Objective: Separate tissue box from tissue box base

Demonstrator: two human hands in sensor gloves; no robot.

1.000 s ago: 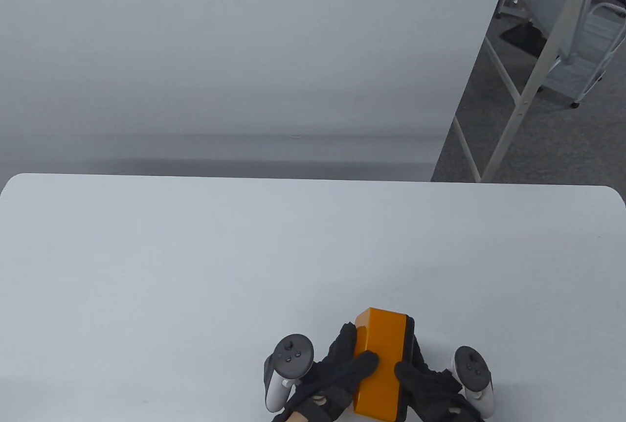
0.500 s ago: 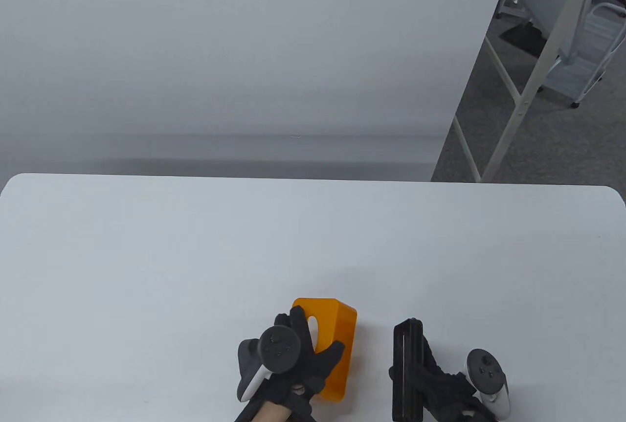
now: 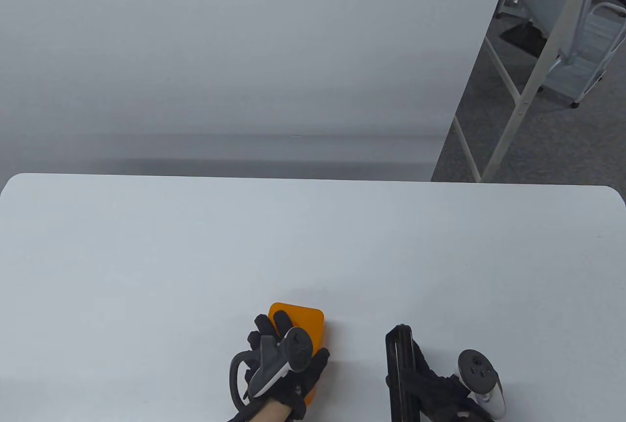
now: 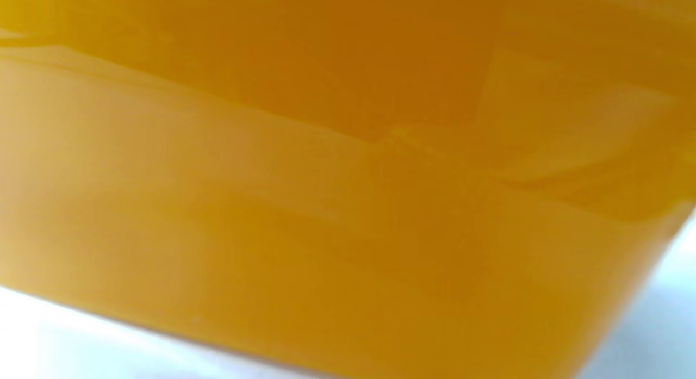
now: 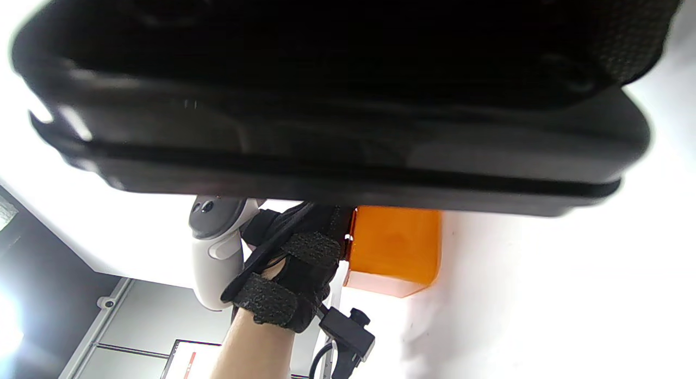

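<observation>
One orange tissue box (image 3: pixel 307 320), one black base (image 3: pixel 400 373), two hands.

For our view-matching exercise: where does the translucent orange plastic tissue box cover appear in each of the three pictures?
Table view: orange tissue box cover at bottom centre, under the left hand.
Left wrist view: the cover fills nearly the whole frame, blurred.
Right wrist view: lower centre, below the black base.
Shared landmark: the white table.
</observation>
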